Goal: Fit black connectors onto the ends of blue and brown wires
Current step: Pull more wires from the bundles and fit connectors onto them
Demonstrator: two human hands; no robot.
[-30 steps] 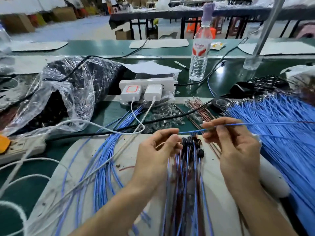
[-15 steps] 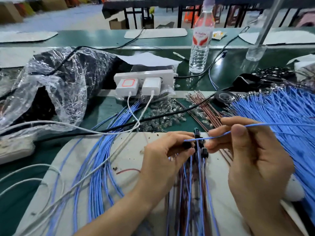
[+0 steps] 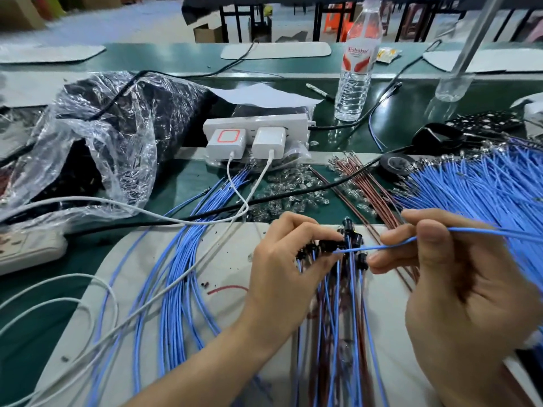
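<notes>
- The small black plastic connector (image 3: 331,245) is pinched in the fingertips of the left hand (image 3: 282,265), just above the pale grey work mat (image 3: 223,259).
- The right hand (image 3: 458,289) pinches one thin blue wire (image 3: 388,247) between thumb and fingers.
- A second ago the wire's tip was a little way from the connector. Now the tip is right at it.
- I think the push-in is starting. I cannot tell if the tip is inside yet.
- Under both hands lies a bunch of blue and brown wires with black ends (image 3: 349,318). Those look done.
- A big pile of loose blue wires (image 3: 487,195) and some thin brown wires (image 3: 367,180) lie farther back, so lots are left.
</notes>
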